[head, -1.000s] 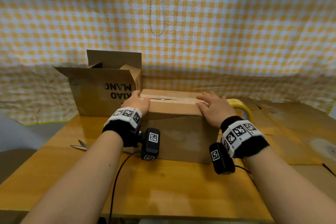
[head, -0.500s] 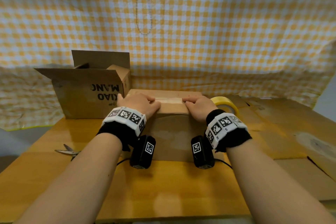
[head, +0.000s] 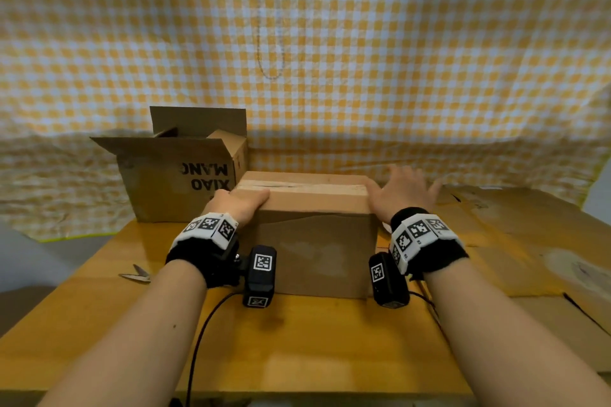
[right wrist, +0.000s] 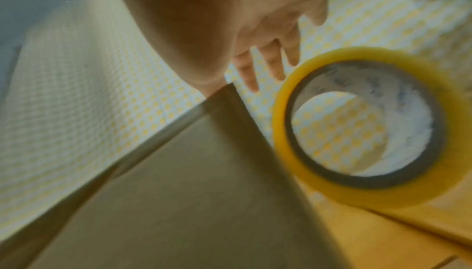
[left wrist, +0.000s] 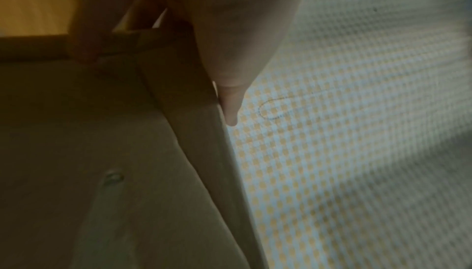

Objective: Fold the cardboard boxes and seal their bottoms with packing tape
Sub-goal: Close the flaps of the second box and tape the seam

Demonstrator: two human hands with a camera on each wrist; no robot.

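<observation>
A closed cardboard box point(head: 310, 241) stands mid-table with a strip of tape point(head: 307, 188) running along its top seam. My left hand point(head: 239, 203) grips the box's top left corner, thumb on top and fingers down the side; in the left wrist view the thumb point(left wrist: 231, 107) lies along the box point(left wrist: 127, 172) edge. My right hand point(head: 405, 190) hovers just past the top right corner, fingers spread and holding nothing. The right wrist view shows this hand point(right wrist: 204, 21) over the box point(right wrist: 191, 192) corner and a yellow tape roll point(right wrist: 383, 198) standing beside it.
An open box point(head: 175, 182) with dark lettering stands at the back left. Scissors point(head: 135, 274) lie near the left edge of the wooden table point(head: 297, 340). Flattened cardboard sheets point(head: 515, 241) cover the right side. A checked cloth hangs behind.
Both hands slid apart from the middle of the taped seam to the box's ends. The right hand went past the right edge and spread its fingers.
</observation>
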